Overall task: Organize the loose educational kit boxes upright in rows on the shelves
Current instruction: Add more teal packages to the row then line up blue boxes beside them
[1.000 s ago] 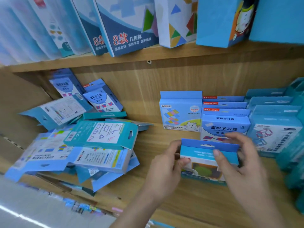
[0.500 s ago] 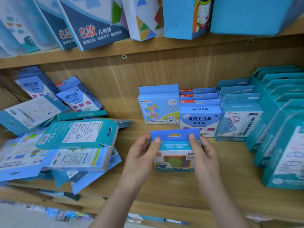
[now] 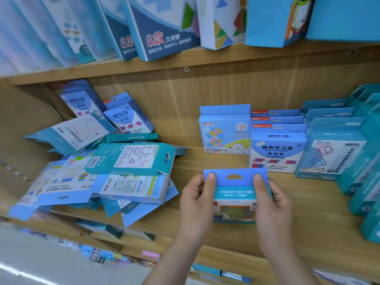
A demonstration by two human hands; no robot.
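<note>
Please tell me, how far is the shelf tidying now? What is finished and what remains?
Done: on the right, the blue row and the teal rows stand upright. In hand: the left hand and right hand grip a blue hang-tab box upright, in front of the lone squares-pattern box. To do: the tumbled pile of boxes at the shelf's left.

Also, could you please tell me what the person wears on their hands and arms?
Nothing shows: the left hand and right hand are bare, without gloves, rings or a watch. The left forearm and right forearm are bare to the picture's lower edge, so no sleeve is in view. The nails are short and unpainted.
</note>
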